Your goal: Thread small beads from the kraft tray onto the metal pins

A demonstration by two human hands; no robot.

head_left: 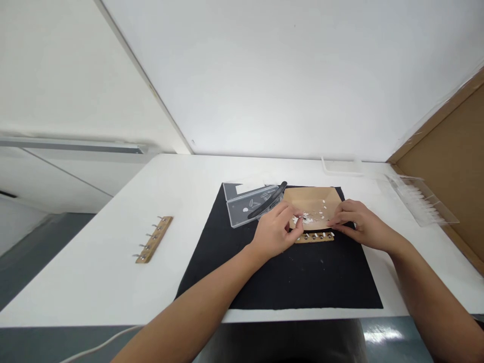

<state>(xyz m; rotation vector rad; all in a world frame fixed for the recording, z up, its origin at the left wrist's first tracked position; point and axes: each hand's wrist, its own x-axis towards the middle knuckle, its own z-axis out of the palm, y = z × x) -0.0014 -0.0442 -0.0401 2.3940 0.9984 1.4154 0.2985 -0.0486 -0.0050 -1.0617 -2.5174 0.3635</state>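
My left hand reaches over the near left part of a brown paper tray, its fingers pinched together; what they hold, if anything, is too small to make out. Small white pieces lie scattered in the tray. At the tray's near right corner, my right hand has its thumb and fingers closed on the edge. Just in front of the tray lies a wooden strip with several round metal parts and white pieces on it, its left end partly hidden by my left hand.
A clear plastic box and a black curved file lie left of the tray on a black cloth. Another wooden strip with metal pegs is at the left. Clear plastic sheets and a clear tray lie at the back right.
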